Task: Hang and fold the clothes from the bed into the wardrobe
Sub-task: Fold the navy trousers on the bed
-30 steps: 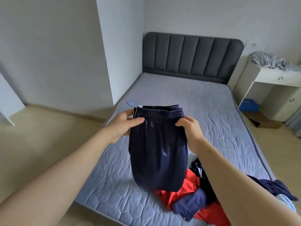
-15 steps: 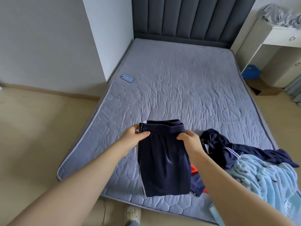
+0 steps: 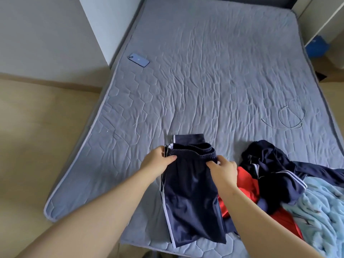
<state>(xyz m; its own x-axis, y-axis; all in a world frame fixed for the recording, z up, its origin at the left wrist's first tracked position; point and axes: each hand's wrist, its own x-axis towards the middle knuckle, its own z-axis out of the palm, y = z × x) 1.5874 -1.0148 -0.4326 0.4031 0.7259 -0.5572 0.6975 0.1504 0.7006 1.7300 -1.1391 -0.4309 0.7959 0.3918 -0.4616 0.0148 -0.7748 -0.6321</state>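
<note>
Navy pants [image 3: 191, 198] folded, overhanging bed [image 3: 204, 71] foot edge | left hand [image 3: 158, 161] and right hand [image 3: 223, 168] each pinch the waistband | 1 phone [image 3: 138, 60] at left edge, 1 cable [image 3: 290, 116] near right edge, wide quilt between

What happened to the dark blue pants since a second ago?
The navy trousers came down from the air and now lie folded on the bed. The left hand and right hand still grip the waistband ends. The phone and the white cable stayed where they were.

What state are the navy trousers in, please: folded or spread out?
Folded: the trousers lie doubled on the bed, another layer showing beyond the waistband.
</note>
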